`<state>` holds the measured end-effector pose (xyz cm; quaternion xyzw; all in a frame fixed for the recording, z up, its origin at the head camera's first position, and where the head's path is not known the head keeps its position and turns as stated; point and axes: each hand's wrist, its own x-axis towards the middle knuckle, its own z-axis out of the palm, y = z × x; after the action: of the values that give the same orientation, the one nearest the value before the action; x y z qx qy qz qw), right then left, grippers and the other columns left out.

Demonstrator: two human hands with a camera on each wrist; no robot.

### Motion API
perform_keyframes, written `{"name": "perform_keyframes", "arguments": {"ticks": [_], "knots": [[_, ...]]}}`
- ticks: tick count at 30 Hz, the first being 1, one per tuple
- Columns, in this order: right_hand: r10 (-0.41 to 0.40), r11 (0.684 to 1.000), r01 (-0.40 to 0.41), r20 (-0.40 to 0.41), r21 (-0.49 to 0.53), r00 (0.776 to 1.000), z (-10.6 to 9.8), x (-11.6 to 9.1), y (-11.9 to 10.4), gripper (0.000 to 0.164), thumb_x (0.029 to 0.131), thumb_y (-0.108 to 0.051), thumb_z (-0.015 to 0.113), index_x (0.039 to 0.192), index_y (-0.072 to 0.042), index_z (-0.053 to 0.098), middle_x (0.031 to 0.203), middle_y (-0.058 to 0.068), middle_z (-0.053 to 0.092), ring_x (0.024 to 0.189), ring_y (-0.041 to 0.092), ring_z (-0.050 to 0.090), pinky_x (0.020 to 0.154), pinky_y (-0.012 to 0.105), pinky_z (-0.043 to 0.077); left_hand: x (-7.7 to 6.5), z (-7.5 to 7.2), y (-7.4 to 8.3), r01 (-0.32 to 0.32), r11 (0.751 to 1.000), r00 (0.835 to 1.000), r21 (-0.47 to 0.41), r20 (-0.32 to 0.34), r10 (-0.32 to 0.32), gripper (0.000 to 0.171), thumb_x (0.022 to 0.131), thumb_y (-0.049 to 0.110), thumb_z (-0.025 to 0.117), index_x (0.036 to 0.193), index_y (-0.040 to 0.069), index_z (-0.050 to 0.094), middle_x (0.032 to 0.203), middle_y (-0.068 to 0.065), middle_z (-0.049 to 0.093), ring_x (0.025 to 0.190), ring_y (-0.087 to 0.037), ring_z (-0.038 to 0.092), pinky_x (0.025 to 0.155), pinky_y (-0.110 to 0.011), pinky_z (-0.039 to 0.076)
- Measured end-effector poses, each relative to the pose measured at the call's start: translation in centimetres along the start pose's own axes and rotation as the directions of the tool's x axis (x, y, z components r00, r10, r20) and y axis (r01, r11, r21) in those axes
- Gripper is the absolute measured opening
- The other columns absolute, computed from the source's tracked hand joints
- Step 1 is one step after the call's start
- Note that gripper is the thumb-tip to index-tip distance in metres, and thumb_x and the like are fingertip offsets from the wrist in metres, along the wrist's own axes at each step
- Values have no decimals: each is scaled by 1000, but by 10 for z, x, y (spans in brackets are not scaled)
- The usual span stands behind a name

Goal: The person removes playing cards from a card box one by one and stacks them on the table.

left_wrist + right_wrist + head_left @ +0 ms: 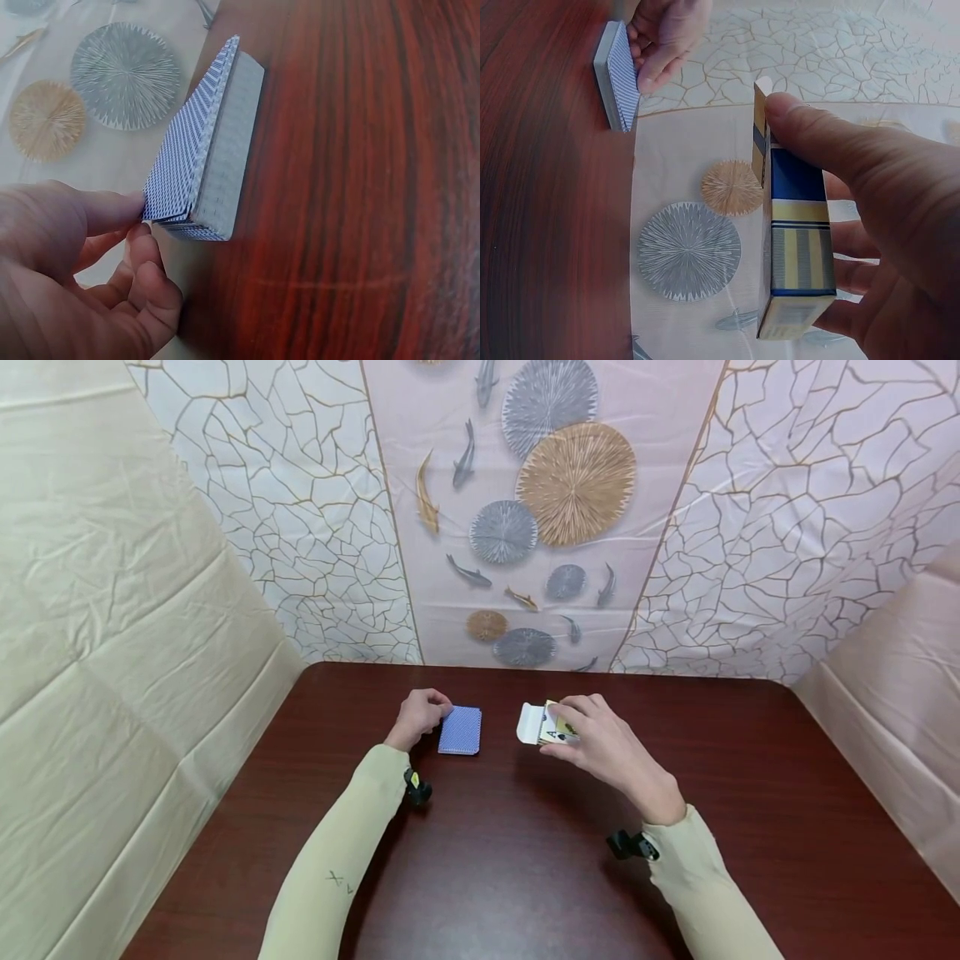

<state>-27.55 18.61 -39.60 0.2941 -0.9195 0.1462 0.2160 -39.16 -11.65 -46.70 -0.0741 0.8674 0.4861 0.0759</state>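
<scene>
A deck of playing cards (460, 732) with blue patterned backs lies face down on the table. My left hand (418, 717) pinches its far left corner between thumb and fingers. In the left wrist view, the top of the deck (184, 154) fans up slightly at that corner, apart from the stack below. To the right, my right hand (606, 745) grips a card box (801, 225) above the table, thumb on one side and fingers round the other. Blue, yellow and striped bands cover the box's side. Its white flap (530, 724) hangs open toward the deck, beside a printed ace.
The dark red-brown wooden table (480, 860) reaches back to a patterned cloth (517, 568) with fish and round leaves. Pale cloth (135, 627) hangs along the left side, and more (892, 668) along the right. Each wrist wears a small black camera.
</scene>
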Motion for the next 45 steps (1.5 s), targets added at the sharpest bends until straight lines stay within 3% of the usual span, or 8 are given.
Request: {"name": "perform_keyframes", "arguments": {"ticks": [7,16,20,28,34,45], "knots": [[7,1000,-7,4,0,1000,-1,0,-1,56,75,-38,84,120,-10,68,114,10,65,102,30,54,74,40,52,3,1,1,25,999,1000,45,-8,-25,9,95,23,65,97,15,71,84,-5,61,60,-16,48,50,-26,40],[19,1000,-19,18,2,1000,0,0,0,56,75,-40,83,121,-10,68,115,11,65,103,30,53,74,40,51,2,3,3,22,992,1000,124,-11,-21,13,95,25,65,101,16,71,67,-1,53,51,-14,44,47,-26,38],[27,1000,-27,22,4,999,-1,0,-1,56,76,-41,83,120,-11,68,115,10,65,103,29,53,74,40,52,0,3,3,6,990,1000,142,-21,-3,12,94,25,66,101,16,71,74,-3,58,57,-17,48,49,-27,39],[22,1000,-22,19,6,1000,-1,0,-1,56,75,-39,84,120,-9,69,114,11,65,102,29,53,73,40,51,-6,3,2,-51,984,997,168,-41,58,15,94,26,65,101,14,71,106,-9,66,83,-22,56,63,-29,43],[26,1000,-26,34,4,999,-1,1,-2,57,75,-39,83,121,-10,68,115,11,64,103,29,53,74,40,51,-8,2,2,-37,986,997,163,-54,46,16,94,27,66,103,13,69,108,-10,66,89,-23,57,71,-31,45],[48,999,-48,82,1,996,-1,2,-3,59,75,-40,83,122,-9,68,117,12,65,104,30,54,77,41,52,-10,2,8,-50,987,984,155,-163,76,21,95,31,63,102,12,65,102,-10,67,88,-25,59,74,-35,46]]}}
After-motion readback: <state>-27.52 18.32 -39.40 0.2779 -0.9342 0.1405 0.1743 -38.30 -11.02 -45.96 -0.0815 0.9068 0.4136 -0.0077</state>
